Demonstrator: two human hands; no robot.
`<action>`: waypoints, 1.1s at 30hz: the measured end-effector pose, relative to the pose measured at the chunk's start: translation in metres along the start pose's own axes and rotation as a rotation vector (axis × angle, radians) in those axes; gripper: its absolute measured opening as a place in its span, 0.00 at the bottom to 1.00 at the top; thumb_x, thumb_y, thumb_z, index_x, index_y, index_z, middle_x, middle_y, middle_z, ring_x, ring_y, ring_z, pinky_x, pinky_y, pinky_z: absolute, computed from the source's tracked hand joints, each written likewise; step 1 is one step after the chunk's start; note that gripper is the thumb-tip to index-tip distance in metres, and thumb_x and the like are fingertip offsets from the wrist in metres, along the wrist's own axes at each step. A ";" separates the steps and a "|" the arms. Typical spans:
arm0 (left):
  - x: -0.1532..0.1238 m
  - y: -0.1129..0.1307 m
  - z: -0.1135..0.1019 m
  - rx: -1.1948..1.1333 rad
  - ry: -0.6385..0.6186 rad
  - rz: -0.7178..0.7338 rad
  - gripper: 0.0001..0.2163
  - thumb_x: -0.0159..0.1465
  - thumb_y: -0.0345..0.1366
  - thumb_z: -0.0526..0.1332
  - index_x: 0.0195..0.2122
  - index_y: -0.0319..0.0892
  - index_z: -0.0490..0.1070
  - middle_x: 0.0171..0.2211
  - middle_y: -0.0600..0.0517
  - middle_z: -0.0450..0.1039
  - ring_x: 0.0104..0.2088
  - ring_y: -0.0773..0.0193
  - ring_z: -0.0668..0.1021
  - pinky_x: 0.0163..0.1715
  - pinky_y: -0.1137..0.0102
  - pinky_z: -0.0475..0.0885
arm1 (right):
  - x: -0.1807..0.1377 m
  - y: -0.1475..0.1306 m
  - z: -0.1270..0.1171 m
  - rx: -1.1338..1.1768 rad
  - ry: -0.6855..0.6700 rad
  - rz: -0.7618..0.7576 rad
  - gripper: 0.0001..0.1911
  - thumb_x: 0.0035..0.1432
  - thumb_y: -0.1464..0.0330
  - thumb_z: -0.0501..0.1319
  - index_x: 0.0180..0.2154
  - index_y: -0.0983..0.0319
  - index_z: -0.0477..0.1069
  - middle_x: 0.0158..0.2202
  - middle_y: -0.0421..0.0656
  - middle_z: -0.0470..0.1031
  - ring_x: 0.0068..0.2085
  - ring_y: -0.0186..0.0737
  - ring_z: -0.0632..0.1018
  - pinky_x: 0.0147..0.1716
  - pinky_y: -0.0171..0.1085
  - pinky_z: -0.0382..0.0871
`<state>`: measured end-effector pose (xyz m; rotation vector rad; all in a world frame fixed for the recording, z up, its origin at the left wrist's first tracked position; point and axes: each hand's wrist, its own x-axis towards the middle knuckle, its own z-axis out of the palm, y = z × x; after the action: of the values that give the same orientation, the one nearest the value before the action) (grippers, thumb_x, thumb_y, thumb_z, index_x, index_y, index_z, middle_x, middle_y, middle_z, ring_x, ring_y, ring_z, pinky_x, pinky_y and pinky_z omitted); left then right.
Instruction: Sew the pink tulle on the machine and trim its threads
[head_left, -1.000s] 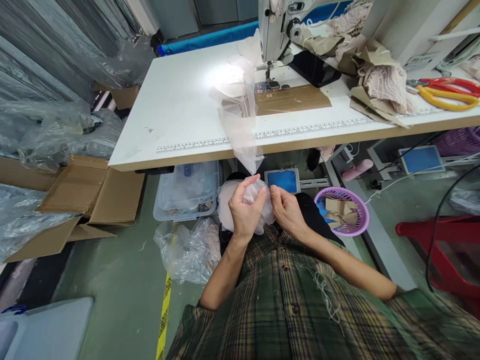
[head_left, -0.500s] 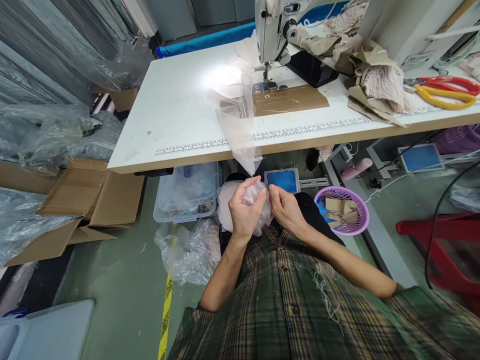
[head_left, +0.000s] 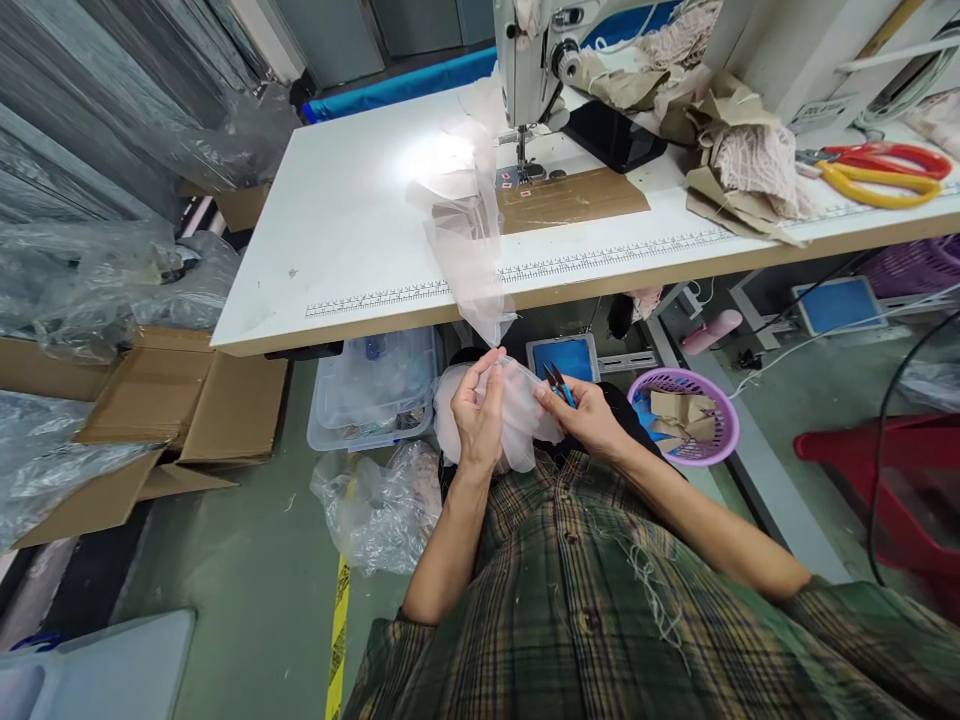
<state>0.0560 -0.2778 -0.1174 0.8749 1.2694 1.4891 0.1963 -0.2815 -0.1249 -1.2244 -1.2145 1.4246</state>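
Sheer pale fabric (head_left: 517,415) lies bunched over my lap. My left hand (head_left: 480,410) pinches it at the upper left, close to where another length of the fabric (head_left: 469,260) hangs over the table edge. Blue-handled thread snips (head_left: 560,385) are held in my right hand (head_left: 589,412), their dark blades pointing up and slightly apart. The thumb and fingertips of that same hand also appear to pinch the fabric's right edge, which is spread between both hands.
The sewing machine (head_left: 525,90) stands on the white table (head_left: 330,210), beside a cardboard strip (head_left: 574,200), a black phone (head_left: 615,135) and red-and-yellow scissors (head_left: 881,172). Below are a purple basket (head_left: 724,415), a clear plastic bin (head_left: 371,390) and an open cardboard box (head_left: 236,400).
My right hand has moved slightly right and turned, so the snips now show. The fabric between my hands has been spread wider, and my left fingers have straightened.
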 end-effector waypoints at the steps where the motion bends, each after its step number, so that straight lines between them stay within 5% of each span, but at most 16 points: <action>1: 0.001 0.000 0.000 -0.011 0.003 -0.007 0.21 0.59 0.47 0.68 0.49 0.41 0.75 0.52 0.42 0.76 0.41 0.60 0.82 0.36 0.72 0.77 | 0.000 -0.001 -0.001 0.000 0.008 0.007 0.26 0.50 0.44 0.65 0.25 0.61 0.69 0.17 0.35 0.62 0.19 0.30 0.59 0.18 0.33 0.52; 14: 0.009 0.012 0.006 -0.126 0.080 0.054 0.20 0.54 0.43 0.73 0.44 0.39 0.75 0.47 0.43 0.78 0.45 0.57 0.82 0.45 0.66 0.78 | 0.002 -0.002 -0.007 0.156 0.000 0.083 0.22 0.49 0.48 0.65 0.29 0.62 0.72 0.21 0.40 0.72 0.16 0.29 0.59 0.15 0.33 0.51; 23: 0.008 0.014 0.003 -0.160 0.103 -0.006 0.32 0.51 0.40 0.75 0.54 0.40 0.66 0.43 0.45 0.78 0.41 0.59 0.82 0.44 0.67 0.77 | 0.003 0.006 -0.008 0.029 -0.029 0.047 0.19 0.54 0.51 0.60 0.27 0.61 0.69 0.20 0.37 0.67 0.18 0.30 0.58 0.17 0.33 0.51; 30: 0.009 0.025 -0.022 -0.029 -0.089 -0.157 0.27 0.49 0.38 0.75 0.50 0.38 0.72 0.36 0.48 0.79 0.32 0.67 0.79 0.35 0.74 0.74 | 0.027 -0.010 -0.012 -0.301 -0.119 -0.145 0.29 0.67 0.49 0.46 0.27 0.62 0.69 0.29 0.42 0.70 0.28 0.35 0.67 0.28 0.35 0.58; 33: 0.011 0.032 -0.031 0.005 -0.173 -0.236 0.22 0.49 0.40 0.75 0.44 0.36 0.76 0.32 0.49 0.79 0.29 0.69 0.77 0.31 0.76 0.72 | 0.038 -0.019 -0.005 -0.404 -0.198 -0.222 0.29 0.68 0.48 0.44 0.25 0.61 0.64 0.25 0.40 0.67 0.26 0.35 0.66 0.28 0.36 0.57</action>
<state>0.0169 -0.2766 -0.0936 0.8081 1.2035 1.1993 0.1965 -0.2409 -0.1119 -1.1834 -1.7808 1.1909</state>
